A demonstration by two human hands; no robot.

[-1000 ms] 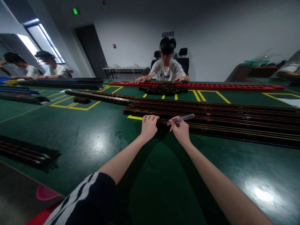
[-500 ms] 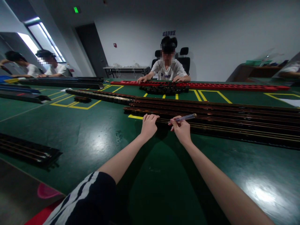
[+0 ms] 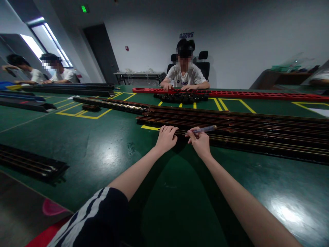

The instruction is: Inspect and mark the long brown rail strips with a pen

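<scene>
My right hand (image 3: 199, 142) pinches a slim pen-like tool (image 3: 205, 129) with a clear, purplish barrel and a brownish end. Its barrel slants up to the right, while its tip points left, down at the nearest long dark rail (image 3: 257, 147). Just left of it, my left hand (image 3: 167, 138) is closed over the near end of that rail, fingers bent over its edge and partly hidden. Behind both hands lies a bundle of similar dark rails (image 3: 231, 120) with copper-coloured lines, running off to the right.
Opposite sits a person (image 3: 186, 75) with both hands on a long red slotted strip (image 3: 244, 93); a pile of black parts (image 3: 181, 97) lies before it. More dark rails (image 3: 31, 164) lie at left on the green table (image 3: 97, 147). Two people sit far left.
My left hand has shifted slightly right, nearer my right hand. The red strip opposite has slid right, and that person's hands are closer together. My right hand still holds the tool.
</scene>
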